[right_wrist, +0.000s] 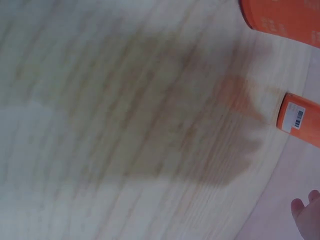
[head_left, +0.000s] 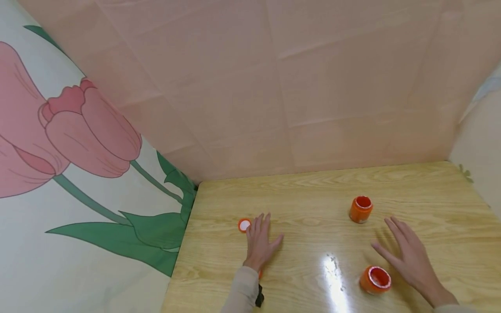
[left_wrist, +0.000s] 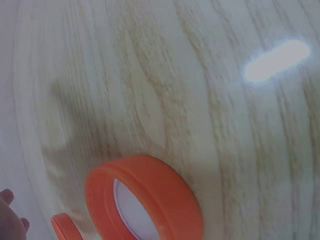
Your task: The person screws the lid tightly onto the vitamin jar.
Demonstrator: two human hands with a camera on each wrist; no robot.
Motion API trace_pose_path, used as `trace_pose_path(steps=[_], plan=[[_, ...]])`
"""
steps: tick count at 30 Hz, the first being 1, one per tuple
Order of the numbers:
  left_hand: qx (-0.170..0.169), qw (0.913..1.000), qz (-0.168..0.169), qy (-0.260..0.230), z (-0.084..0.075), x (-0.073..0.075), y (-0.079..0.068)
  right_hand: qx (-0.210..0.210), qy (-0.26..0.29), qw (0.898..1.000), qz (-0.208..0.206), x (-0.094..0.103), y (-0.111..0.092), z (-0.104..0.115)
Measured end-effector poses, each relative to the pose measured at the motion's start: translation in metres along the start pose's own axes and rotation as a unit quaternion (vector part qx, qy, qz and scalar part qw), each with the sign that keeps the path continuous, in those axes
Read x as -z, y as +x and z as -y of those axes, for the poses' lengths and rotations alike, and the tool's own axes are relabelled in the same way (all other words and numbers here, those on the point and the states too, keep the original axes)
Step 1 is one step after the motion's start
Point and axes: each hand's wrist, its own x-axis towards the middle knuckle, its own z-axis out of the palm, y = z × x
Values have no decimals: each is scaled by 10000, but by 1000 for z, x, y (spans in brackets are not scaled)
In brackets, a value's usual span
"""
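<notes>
My left hand (head_left: 259, 245) hovers with fingers spread near the left of the table, its fingertips close beside an orange lid (head_left: 244, 225) lying white inside up. A second orange lid is mostly hidden beneath my left wrist in the head view; the left wrist view shows a near orange lid (left_wrist: 170, 192) and a farther lid (left_wrist: 65, 227). My right hand (head_left: 409, 256), thumb apart from the fingers, holds nothing. It is to the right of two lidless orange jars with red insides: a far jar (head_left: 361, 210) and a near jar (head_left: 375, 280). A barcode label (right_wrist: 294, 117) shows on one jar.
The wood-grain table (head_left: 305, 204) reaches back to a pinkish cloth (head_left: 274, 95). At its left edge stands a white panel with a printed tulip (head_left: 90, 126), and at the right a pale wall (head_left: 479, 152). A black object (head_left: 259, 296) shows beside my left sleeve.
</notes>
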Motion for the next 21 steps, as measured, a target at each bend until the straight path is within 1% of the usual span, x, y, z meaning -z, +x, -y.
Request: trace_pose_path(steps=[7,13,18,21], plan=[[-130,9995,-147,-242,5,-2,-6,-93,158,9998,9,0,-10,0],[-204,9993,-228,-210,10,-5,-13,-103,182,9998,54,-2,-19,2],[-209,9988,-232,-370,13,-3,-20,-84,173,9998,45,-1,-25,1],[-148,9987,-139,-469,14,-1,-23,-48,186,9998,5,-1,-28,1]])
